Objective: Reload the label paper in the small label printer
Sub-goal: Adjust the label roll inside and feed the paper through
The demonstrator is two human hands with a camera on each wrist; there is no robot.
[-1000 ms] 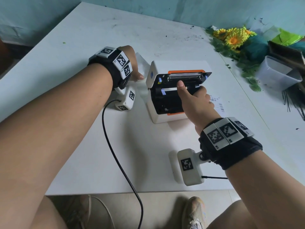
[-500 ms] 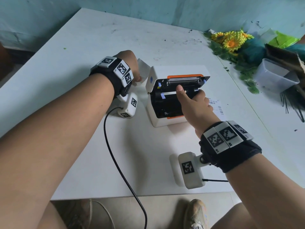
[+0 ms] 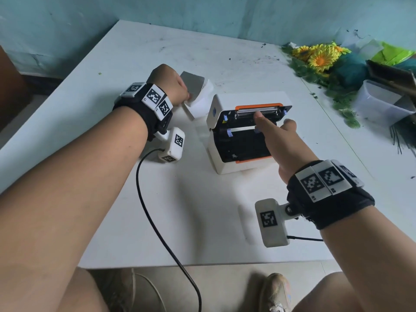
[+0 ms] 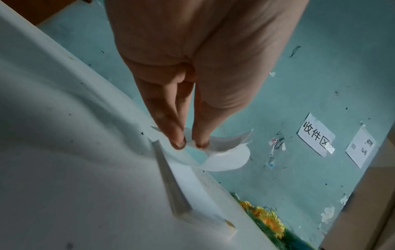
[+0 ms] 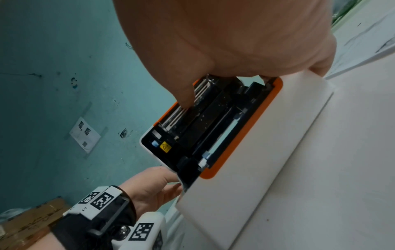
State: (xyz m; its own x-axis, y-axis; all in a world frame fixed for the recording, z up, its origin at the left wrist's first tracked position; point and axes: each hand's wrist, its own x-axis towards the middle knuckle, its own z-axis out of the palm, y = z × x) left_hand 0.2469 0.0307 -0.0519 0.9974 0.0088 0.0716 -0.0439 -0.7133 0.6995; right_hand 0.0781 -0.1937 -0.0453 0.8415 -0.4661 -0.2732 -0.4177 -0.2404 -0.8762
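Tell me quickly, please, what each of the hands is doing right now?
Left hand: pinching the top sheet of the label stack.
Right hand: holding the open printer lid, thumb on the roller.

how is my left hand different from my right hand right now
The left hand pinches the top sheet of the label paper stack beside the printer; the right hand holds the label printer's open lid, thumb on the metal bar. Left fingers are pressed together; right thumb and fingers are spread. Both wear black wristbands with markers.
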